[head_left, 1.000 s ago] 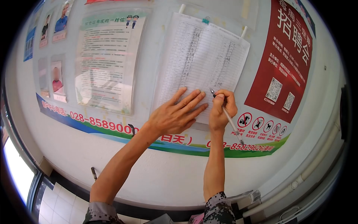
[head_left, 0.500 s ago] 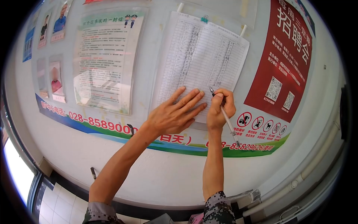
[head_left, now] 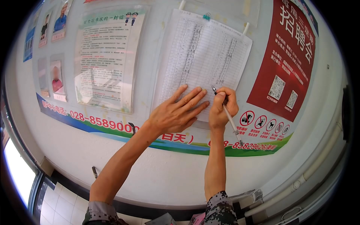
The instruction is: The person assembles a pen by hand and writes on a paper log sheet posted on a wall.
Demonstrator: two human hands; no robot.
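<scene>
A lined sheet (head_left: 210,48) with rows of handwriting hangs on the wall board, a teal clip (head_left: 206,16) at its top edge. Flat on its lower left part rests my left hand (head_left: 179,110), fingers spread, holding nothing. My right hand (head_left: 223,108) is closed around a clear pen (head_left: 233,125). The pen's tip is at the lower middle of the sheet, just right of my left fingertips. My left hand hides part of the sheet's lower edge.
Left of the sheet is a printed letter in a clear sleeve (head_left: 108,60), with small portrait photos (head_left: 57,80) beyond it. A red poster (head_left: 283,56) is on the right. Pipes (head_left: 300,182) run along the lower right wall.
My right hand and the pen have shifted very slightly against the sheet. My left hand stays spread on the paper. The whole view has moved a little.
</scene>
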